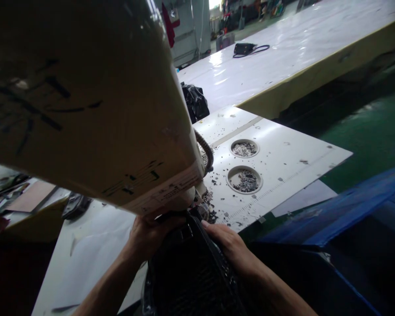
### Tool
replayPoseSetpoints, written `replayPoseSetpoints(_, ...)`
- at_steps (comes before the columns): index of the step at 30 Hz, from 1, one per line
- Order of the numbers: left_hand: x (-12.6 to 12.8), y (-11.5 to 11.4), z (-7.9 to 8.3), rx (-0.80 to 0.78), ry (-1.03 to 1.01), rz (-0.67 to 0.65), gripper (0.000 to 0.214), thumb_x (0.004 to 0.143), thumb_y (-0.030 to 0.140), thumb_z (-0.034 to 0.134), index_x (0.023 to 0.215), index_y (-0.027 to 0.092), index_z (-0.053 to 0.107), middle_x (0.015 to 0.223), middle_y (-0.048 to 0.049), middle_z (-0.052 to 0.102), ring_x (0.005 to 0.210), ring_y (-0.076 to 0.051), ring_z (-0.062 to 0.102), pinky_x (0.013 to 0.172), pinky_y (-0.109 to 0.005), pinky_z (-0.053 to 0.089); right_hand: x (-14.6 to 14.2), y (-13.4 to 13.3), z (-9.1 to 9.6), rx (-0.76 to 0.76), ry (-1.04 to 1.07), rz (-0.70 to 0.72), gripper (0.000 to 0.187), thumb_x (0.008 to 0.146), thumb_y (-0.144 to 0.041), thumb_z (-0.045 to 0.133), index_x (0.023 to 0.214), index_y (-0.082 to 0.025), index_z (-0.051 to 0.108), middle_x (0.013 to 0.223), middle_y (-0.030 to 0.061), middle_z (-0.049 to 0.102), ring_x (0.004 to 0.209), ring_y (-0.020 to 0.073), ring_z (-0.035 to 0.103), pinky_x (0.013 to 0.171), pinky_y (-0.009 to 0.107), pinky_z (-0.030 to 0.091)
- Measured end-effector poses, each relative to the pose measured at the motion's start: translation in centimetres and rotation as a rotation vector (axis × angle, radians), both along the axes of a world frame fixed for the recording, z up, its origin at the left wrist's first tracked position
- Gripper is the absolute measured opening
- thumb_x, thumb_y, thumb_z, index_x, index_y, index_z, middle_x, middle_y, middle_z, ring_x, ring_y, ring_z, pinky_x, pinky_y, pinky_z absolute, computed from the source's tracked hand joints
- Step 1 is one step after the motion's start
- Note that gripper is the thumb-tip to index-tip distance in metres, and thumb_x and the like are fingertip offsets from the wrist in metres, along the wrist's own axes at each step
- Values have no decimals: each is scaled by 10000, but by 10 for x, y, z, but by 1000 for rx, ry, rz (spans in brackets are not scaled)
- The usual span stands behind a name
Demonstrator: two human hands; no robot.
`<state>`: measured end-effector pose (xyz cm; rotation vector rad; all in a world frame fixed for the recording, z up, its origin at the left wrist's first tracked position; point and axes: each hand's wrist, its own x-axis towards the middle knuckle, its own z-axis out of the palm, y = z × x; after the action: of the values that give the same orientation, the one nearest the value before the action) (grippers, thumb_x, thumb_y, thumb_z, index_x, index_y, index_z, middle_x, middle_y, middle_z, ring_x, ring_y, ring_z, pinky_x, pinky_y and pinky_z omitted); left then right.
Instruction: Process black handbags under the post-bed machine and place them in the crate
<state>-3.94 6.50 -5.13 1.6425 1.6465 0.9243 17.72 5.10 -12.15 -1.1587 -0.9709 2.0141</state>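
Observation:
A large cream-coloured sewing machine (pixel 95 101) fills the upper left, very close to the camera. Under its head lies a piece of black mesh fabric (pixel 191 272). My left hand (pixel 148 232) presses on the fabric's left side just below the machine head, fingers curled over the edge. My right hand (pixel 225 239) lies on the fabric's right edge with its fingers pressed down along it. The needle area is hidden behind the machine head.
The white work plate (pixel 283 171) has two round recesses (pixel 244 148) (pixel 244 180) holding dark scraps, with more scraps scattered near the machine. A black bag (pixel 195 102) sits behind. A long white table (pixel 283 48) carries a black corded device (pixel 245 48). Blue material (pixel 345 206) lies at right.

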Motion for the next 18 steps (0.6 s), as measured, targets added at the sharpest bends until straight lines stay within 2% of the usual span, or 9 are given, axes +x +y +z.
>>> replayPoseSetpoints(5, 4, -1, 3, 29, 73, 18, 130, 710, 262, 843, 830, 305, 865, 860, 17, 841, 864, -254, 762, 802, -325, 600, -1, 1, -2, 9, -5, -13, 661, 744, -833, 677, 682, -181, 766, 735, 48, 641, 739, 212, 528, 666, 306, 440)
replayPoseSetpoints(11, 4, -3, 1, 51, 133, 63, 108, 708, 286, 847, 811, 313, 862, 862, 15, 840, 862, -267, 748, 811, -356, 573, 0, 6, -7, 22, 40, 14, 594, 827, -755, 666, 664, -188, 740, 695, 31, 617, 682, 190, 498, 624, 299, 399)
replayPoseSetpoints(18, 7, -3, 1, 98, 79, 72, 127, 685, 245, 854, 798, 303, 860, 858, 26, 843, 861, -241, 759, 779, -301, 580, 0, 10, -4, 14, 137, 103, 589, 867, -708, 634, 684, -152, 703, 621, -13, 521, 598, 140, 392, 583, 289, 297)
